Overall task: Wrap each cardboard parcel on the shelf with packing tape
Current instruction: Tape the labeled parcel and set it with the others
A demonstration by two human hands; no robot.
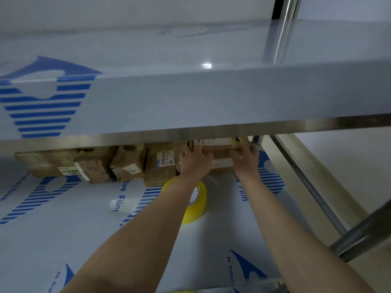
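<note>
Two hands clasp the rightmost parcel [220, 153] by its ends, left hand [195, 158], right hand [245, 155]; slide it toward 6 o'clock, clear of the tape roll [200, 208].

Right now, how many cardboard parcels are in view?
5: four parcels in a row at left; fifth parcel held by left hand and right hand. The upper shelf may hide more.

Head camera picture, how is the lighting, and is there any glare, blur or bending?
Head view: dim, bluish light; a small glare spot on the upper shelf; wide-angle bending bows its front edge; the parcels lie in its shadow, labels too soft to read; left hand and right hand at the rightmost parcel look soft.
</note>
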